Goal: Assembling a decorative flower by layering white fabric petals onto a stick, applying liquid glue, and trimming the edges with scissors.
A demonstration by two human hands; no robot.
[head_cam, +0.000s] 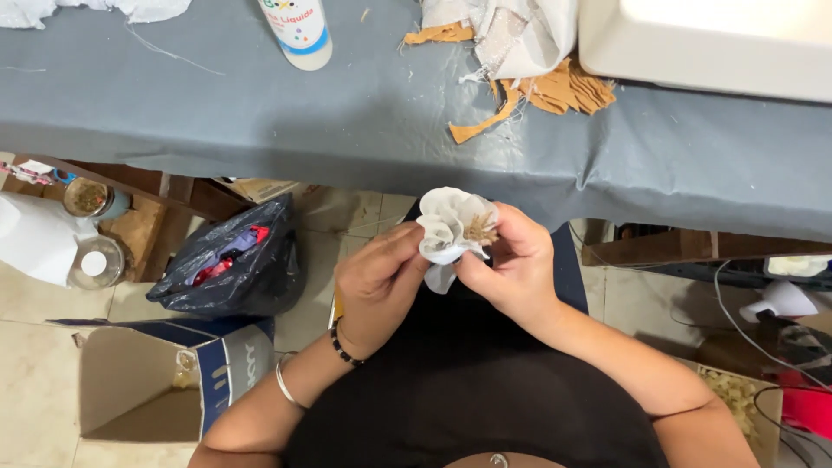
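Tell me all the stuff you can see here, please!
Fabric flower: one, white with a tan tuft at its centre, held between both hands.
Table: one, covered in grey cloth, across the top.
Glue bottle: one, white with a blue band, on the table.
Tan scraps: a small heap, tan, on the table beside white fabric.
Black bag: one, black with red showing inside, on the floor at left.
Cardboard box: one, open, brown inside, lower left floor.
Jars: two, clear glass, far left.
Bracelets: two, one black beaded and one silver, on the left wrist.
Left hand: pinching the flower's left side.
Right hand: pinching the flower's right side.
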